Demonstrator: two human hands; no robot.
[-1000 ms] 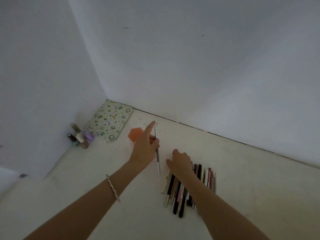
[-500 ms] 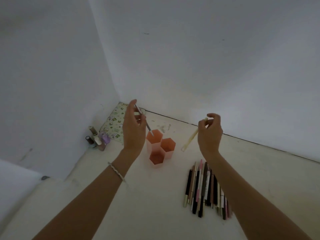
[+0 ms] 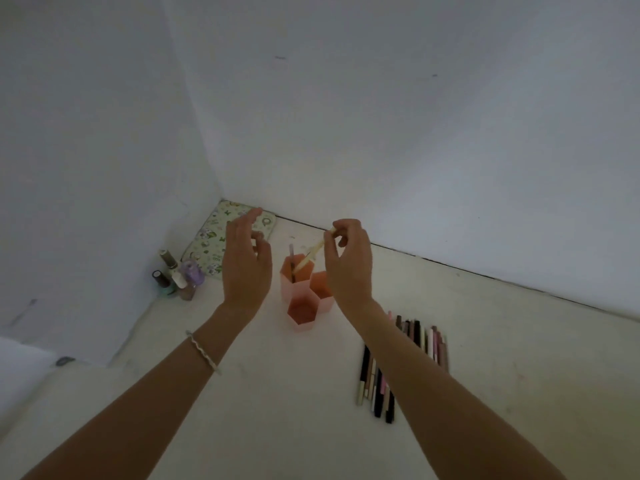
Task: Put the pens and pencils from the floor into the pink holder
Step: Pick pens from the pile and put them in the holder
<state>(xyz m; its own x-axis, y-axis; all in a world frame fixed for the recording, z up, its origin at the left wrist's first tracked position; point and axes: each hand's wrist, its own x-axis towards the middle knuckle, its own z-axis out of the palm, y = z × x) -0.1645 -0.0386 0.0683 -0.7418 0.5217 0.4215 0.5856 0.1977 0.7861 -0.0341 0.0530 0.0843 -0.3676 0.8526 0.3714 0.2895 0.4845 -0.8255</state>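
Observation:
The pink holder (image 3: 300,315) has three hexagonal cells and stands on the pale floor near the room's corner. A grey pen (image 3: 291,258) stands in its far-left cell. My right hand (image 3: 348,263) pinches the top of a pale yellow pencil (image 3: 311,255), whose lower tip dips into that same far-left cell. My left hand (image 3: 245,268) hovers just left of the holder, fingers spread, holding nothing. A row of pens and pencils (image 3: 375,386) lies on the floor to the right, partly hidden under my right forearm.
Several nail polish bottles (image 3: 178,277) stand against the left wall. A patterned green mat (image 3: 214,237) lies in the corner behind my left hand. White walls close the space on the left and at the back.
My left hand has let go of the grey pen, which now stands in the holder, and has opened. My right hand has carried the yellow pencil left to the far-left cell.

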